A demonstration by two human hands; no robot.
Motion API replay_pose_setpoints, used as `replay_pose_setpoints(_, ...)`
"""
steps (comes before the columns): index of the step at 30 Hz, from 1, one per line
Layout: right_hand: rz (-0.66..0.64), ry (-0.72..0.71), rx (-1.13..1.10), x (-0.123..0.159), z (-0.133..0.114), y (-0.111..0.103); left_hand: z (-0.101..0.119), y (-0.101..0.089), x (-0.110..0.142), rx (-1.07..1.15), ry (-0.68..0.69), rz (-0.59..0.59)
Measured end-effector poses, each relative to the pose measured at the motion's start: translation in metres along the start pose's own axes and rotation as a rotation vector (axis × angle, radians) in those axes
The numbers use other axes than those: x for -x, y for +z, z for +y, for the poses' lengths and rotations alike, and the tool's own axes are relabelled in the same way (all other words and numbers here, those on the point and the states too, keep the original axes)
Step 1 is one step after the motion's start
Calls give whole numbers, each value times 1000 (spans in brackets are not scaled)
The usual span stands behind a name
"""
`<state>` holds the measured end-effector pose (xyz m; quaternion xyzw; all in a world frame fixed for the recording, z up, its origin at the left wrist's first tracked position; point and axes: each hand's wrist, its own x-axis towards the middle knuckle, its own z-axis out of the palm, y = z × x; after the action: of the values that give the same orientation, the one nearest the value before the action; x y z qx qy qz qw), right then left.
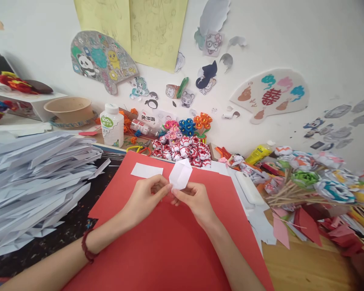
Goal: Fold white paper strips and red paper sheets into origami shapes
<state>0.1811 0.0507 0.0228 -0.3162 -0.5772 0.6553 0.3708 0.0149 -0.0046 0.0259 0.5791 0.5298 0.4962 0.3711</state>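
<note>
Between my two hands a small folded piece of white paper (181, 173) stands up, its upper corners folded in toward a point. My left hand (150, 196) pinches its lower left corner between thumb and fingertips. At the lower right edge, the thumb and fingers of my right hand (197, 201) press on the same paper. Both hands are just above a large red sheet (170, 246). Flat on that sheet, beyond my left hand, lies a white paper rectangle (147, 170).
A big pile of folded white paper strips (39, 182) spreads on the left. Behind the red sheet are red-and-white paper flowers (185, 148), a white bottle (112, 127) and yellow-handled scissors (138, 148). Paper flowers on sticks (306, 182) and a white case (249, 188) occupy the right.
</note>
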Motion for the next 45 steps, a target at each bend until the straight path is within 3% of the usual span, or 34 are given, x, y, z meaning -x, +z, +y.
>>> replay_pose_setpoints(8,-54,-11,-25,1,1,0,3,9,8,-164,48,123)
replay_pose_setpoints(15,-72,-10,-1,2,-3,0,6,7,7,-167,110,62)
replay_pose_setpoints(32,-69,-15,-2,1,0,-2,2,9,9,-268,106,118)
replay_pose_setpoints(45,-100,-32,22,2,-6,1,5,9,11,-286,153,83)
